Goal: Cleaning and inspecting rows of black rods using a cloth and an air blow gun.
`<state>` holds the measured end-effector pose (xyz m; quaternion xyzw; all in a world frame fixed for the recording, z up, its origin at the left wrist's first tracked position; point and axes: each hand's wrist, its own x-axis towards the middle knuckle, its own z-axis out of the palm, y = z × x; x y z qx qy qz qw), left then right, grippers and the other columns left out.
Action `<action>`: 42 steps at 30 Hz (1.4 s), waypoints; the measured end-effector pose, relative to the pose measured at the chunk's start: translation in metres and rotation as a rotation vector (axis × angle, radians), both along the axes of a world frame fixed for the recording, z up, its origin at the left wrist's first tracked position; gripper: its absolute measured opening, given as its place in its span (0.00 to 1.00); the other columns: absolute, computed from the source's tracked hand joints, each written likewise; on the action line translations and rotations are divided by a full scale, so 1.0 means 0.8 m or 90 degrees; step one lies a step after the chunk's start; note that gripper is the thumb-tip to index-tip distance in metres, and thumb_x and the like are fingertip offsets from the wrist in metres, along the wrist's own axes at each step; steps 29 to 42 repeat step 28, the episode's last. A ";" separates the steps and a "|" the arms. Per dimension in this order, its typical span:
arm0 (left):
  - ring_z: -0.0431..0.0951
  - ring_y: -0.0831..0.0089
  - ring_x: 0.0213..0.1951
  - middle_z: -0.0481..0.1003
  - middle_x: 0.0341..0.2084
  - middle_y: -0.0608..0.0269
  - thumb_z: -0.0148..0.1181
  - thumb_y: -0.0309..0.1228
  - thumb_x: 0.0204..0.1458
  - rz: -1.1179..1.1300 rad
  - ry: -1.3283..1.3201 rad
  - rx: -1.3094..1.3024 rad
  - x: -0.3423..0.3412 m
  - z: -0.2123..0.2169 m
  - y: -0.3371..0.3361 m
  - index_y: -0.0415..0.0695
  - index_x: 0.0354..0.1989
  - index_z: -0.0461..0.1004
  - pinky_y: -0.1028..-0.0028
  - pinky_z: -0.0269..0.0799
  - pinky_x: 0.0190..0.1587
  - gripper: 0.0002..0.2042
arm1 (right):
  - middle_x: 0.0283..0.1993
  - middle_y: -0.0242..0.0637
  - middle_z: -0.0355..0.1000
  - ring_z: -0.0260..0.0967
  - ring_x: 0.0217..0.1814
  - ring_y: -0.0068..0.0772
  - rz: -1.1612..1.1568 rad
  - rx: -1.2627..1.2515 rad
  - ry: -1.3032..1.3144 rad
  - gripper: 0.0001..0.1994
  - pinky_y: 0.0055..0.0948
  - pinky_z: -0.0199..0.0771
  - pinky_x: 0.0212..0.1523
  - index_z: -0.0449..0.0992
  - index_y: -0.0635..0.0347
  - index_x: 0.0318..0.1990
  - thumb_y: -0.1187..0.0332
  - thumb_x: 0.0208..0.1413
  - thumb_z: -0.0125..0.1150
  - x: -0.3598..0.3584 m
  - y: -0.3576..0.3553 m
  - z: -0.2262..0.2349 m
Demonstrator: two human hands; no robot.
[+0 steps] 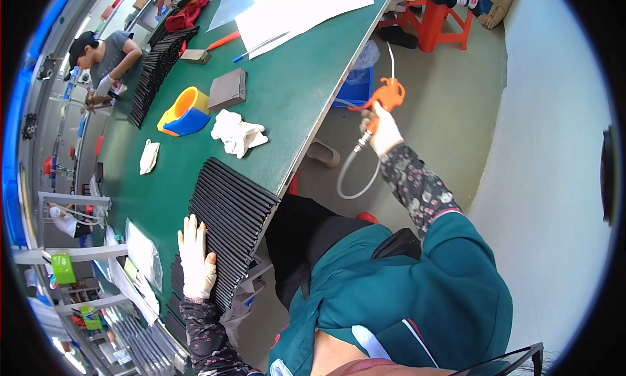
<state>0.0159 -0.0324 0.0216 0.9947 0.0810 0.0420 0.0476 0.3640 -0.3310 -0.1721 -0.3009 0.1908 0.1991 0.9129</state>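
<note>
Lying flat and open on the row of black strips [231, 213] at the green worktop's [293, 82] near edge, left hand [195, 258] is pressing them while right hand [383, 131] is gripping an orange air gun [385, 95] beyond the edge

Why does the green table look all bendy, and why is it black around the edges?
In the head view, the fisheye lens curves the table edge and leaves a black round border. Light is bright and even, with white glare on the paper. The left hand and black strips look sharp.
</note>
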 end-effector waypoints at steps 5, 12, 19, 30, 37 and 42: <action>0.51 0.50 0.68 0.57 0.64 0.45 0.25 0.64 0.58 0.007 0.008 -0.007 0.000 0.000 -0.003 0.34 0.59 0.64 0.52 0.40 0.68 0.42 | 0.33 0.41 0.73 0.68 0.23 0.32 -0.035 -0.047 0.023 0.14 0.31 0.70 0.22 0.69 0.58 0.45 0.57 0.61 0.54 0.054 0.078 -0.008; 0.50 0.49 0.68 0.55 0.65 0.45 0.25 0.64 0.58 0.007 0.017 -0.012 -0.003 0.000 -0.001 0.36 0.61 0.62 0.51 0.39 0.68 0.41 | 0.34 0.33 0.73 0.70 0.33 0.29 -0.002 -0.153 0.016 0.13 0.31 0.70 0.33 0.72 0.58 0.46 0.62 0.58 0.56 0.034 0.126 0.001; 0.50 0.49 0.68 0.55 0.65 0.46 0.26 0.62 0.59 0.008 0.013 -0.003 -0.002 -0.001 -0.001 0.36 0.61 0.61 0.52 0.39 0.68 0.40 | 0.31 0.36 0.74 0.72 0.27 0.33 0.105 -0.127 -0.039 0.12 0.31 0.72 0.27 0.68 0.57 0.50 0.64 0.61 0.52 -0.002 0.140 -0.004; 0.52 0.50 0.68 0.56 0.64 0.45 0.27 0.61 0.59 0.040 0.006 -0.009 -0.027 -0.001 -0.003 0.37 0.60 0.62 0.53 0.40 0.68 0.39 | 0.55 0.49 0.70 0.65 0.60 0.40 0.545 -0.708 -0.618 0.26 0.32 0.64 0.59 0.66 0.51 0.59 0.55 0.53 0.57 0.016 0.167 -0.092; 0.52 0.50 0.68 0.56 0.64 0.45 0.27 0.61 0.59 0.040 0.006 -0.009 -0.027 -0.001 -0.003 0.37 0.60 0.62 0.53 0.40 0.68 0.39 | 0.55 0.49 0.70 0.65 0.60 0.40 0.545 -0.708 -0.618 0.26 0.32 0.64 0.59 0.66 0.51 0.59 0.55 0.53 0.57 0.016 0.167 -0.092; 0.52 0.50 0.68 0.56 0.64 0.45 0.27 0.61 0.59 0.040 0.006 -0.009 -0.027 -0.001 -0.003 0.37 0.60 0.62 0.53 0.40 0.68 0.39 | 0.55 0.49 0.70 0.65 0.60 0.40 0.545 -0.708 -0.618 0.26 0.32 0.64 0.59 0.66 0.51 0.59 0.55 0.53 0.57 0.016 0.167 -0.092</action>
